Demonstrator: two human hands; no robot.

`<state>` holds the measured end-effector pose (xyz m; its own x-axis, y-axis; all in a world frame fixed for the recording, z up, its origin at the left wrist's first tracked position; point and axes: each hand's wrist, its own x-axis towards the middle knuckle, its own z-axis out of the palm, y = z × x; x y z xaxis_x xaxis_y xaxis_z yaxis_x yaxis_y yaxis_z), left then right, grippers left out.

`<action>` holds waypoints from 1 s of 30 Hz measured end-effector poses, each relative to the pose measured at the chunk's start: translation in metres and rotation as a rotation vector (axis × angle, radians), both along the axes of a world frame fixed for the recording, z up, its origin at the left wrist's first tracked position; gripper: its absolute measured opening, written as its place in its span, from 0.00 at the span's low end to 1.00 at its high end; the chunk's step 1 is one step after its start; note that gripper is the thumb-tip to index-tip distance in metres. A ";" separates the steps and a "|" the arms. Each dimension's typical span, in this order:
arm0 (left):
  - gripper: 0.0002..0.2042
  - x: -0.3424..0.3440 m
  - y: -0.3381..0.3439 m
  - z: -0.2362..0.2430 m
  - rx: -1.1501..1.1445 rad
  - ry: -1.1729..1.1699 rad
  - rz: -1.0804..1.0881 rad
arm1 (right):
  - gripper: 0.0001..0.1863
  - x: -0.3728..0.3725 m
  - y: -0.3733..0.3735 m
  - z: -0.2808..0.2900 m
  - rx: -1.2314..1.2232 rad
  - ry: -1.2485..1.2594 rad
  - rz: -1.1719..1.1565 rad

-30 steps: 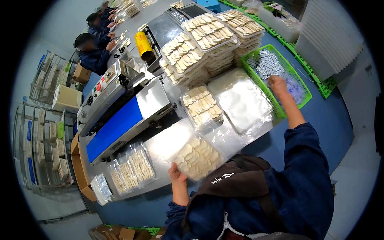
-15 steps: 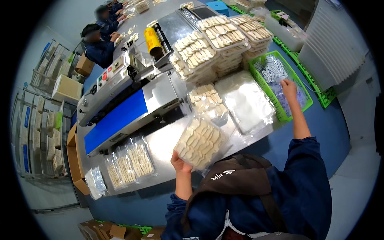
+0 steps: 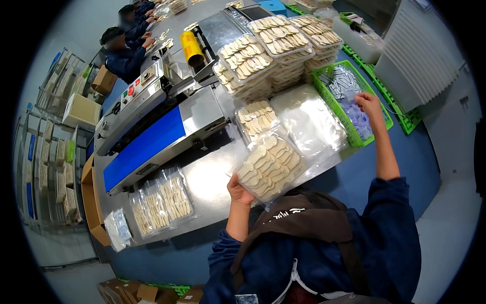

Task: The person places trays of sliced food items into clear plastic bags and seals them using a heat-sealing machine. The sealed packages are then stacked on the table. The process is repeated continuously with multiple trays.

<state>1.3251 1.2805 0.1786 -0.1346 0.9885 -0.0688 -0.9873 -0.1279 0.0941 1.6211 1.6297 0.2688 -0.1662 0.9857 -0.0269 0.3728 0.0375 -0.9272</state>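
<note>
My left hand (image 3: 240, 190) grips the near-left edge of a bagged clear tray (image 3: 271, 164) of pale, mushroom-like slices, lifted in front of my body. Above the green basket (image 3: 330, 105) on the right, my right hand (image 3: 370, 107) has its fingers pinched together; what they hold, if anything, is too small to make out. The basket holds small white-and-blue sachets (image 3: 342, 82) and purplish clear packets (image 3: 356, 117). Left of it lies a pile of flat clear bags (image 3: 310, 119). Another tray of slices (image 3: 256, 119) rests just beyond the held one.
Tall stacks of filled trays (image 3: 281, 38) stand at the back. A sealing machine with a blue belt (image 3: 147, 149) runs along the left. Several bagged trays (image 3: 175, 196) and silvery packets (image 3: 118, 229) lie near the table's front edge. Other people (image 3: 124, 55) work at the far left.
My left hand has moved slightly right and up with the bagged tray. My right hand has lifted a little and turned over the basket, its fingers now drawn together.
</note>
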 end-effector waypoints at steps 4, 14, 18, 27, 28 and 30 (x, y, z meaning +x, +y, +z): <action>0.33 0.003 0.009 -0.004 -0.042 0.053 -0.011 | 0.06 -0.064 -0.099 0.076 -0.078 -0.096 0.568; 0.38 0.019 0.018 -0.005 0.026 0.150 -0.067 | 0.12 -0.061 -0.055 0.062 -0.497 0.083 0.846; 0.36 0.021 0.016 -0.001 -0.184 0.205 -0.110 | 0.14 0.004 0.053 -0.027 0.324 -0.875 -0.099; 0.34 0.010 -0.020 0.003 -0.454 0.220 0.024 | 0.12 -0.008 0.036 -0.007 0.278 -0.274 -0.071; 0.34 0.008 -0.018 0.005 -0.447 0.162 0.059 | 0.11 -0.029 0.012 0.021 0.110 -0.080 0.120; 0.35 0.002 -0.021 0.004 -0.366 0.138 0.116 | 0.09 -0.079 -0.043 0.056 -0.122 0.039 0.491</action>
<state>1.3274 1.2594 0.1828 -0.2765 0.8799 -0.3863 -0.9432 -0.1714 0.2847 1.5423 1.5870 0.3245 -0.6127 0.7810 -0.1210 0.3029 0.0907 -0.9487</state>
